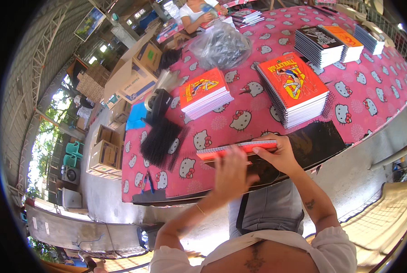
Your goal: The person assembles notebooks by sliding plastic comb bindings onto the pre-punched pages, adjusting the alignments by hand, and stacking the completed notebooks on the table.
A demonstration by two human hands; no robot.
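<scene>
Just above the table's near edge, my right hand (277,154) grips the right end of a red-covered notebook (207,155), its thumb on top. The notebook is seen nearly edge-on, with a row of holes or coil along its upper edge. My left hand (233,175) is beside its near edge, smeared by motion, so its fingers cannot be read. Beneath lies a flat black board (319,140). A stack of red and orange notebooks (206,91) stands beyond my left hand. Past my right hand rises a taller stack of spiral notebooks (294,84) with black coils.
Loose black plastic coils (160,141), a black tape dispenser (160,105) and pliers (148,182) lie at left on the pink patterned tablecloth (242,119). A clear plastic bag (224,45) and more notebook stacks (319,43) stand farther back. Across the table sits another person (199,16). Cardboard boxes (137,82) are at left.
</scene>
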